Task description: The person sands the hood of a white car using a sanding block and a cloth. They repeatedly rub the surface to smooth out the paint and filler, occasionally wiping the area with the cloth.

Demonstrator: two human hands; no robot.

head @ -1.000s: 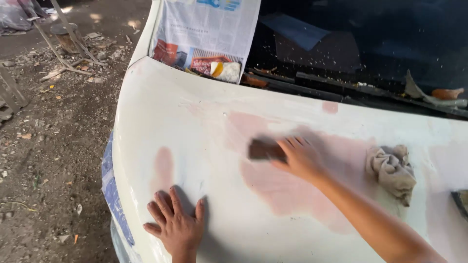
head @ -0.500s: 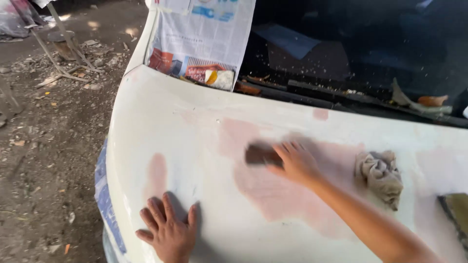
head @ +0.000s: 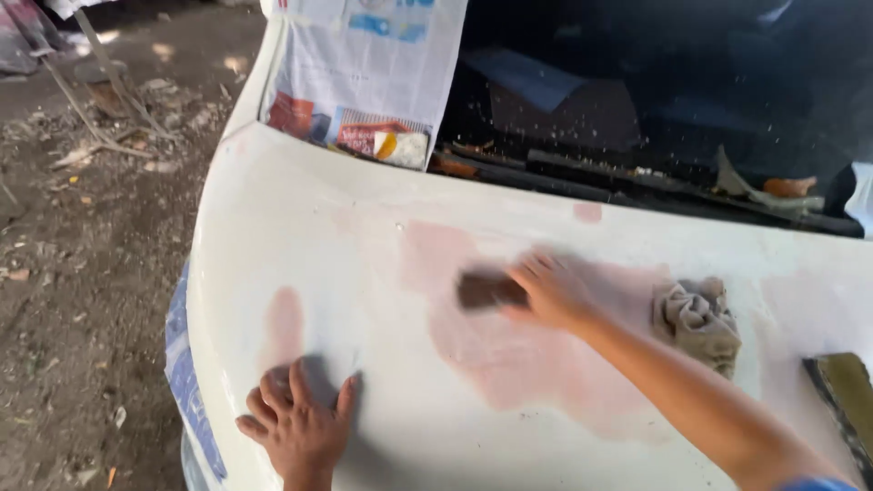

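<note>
While the right hand [head: 555, 293] presses a small dark block on the car, the scene reads like this:

Sanding block [head: 489, 290]: a small, dark brown, rectangular block; it lies flat on the white car hood [head: 364, 236], at the upper left edge of the big pink patch [head: 536, 359], just beside the fingertips of the right hand.
Right hand: fingers are curled over the right end of the block and hold it from the top; the hand looks blurred.
Left hand [head: 298, 425]: it lies flat on the hood near the front edge, fingers spread wide, holding nothing.
How the block handles: I judge it light and rather stiff, small enough for one hand; its surface is probably rough, so it should not slip. The best hold seems to be over the top with the fingers along the long sides, so the flat face stays on the panel.
Surface: the hood is white and matt, gently curved, with pink filler or primer areas; a small pink patch [head: 284, 323] lies just above the left hand. It looks hard and dusty, perhaps a bit slippery for the palm.
Rag [head: 698, 320]: a crumpled beige cloth lies on the hood, near the right forearm, apart from the block.
Flat tool [head: 846, 393]: a dark, olive-coloured piece at the right edge; I cannot tell what it is.
Masking: newspaper [head: 364, 73] covers the left part of the windshield [head: 655, 91]; a blue strip [head: 186, 382] runs along the hood's left edge.
Room: outdoors, bare dirt ground [head: 82, 273] with twigs and litter lies beside the car.
</note>
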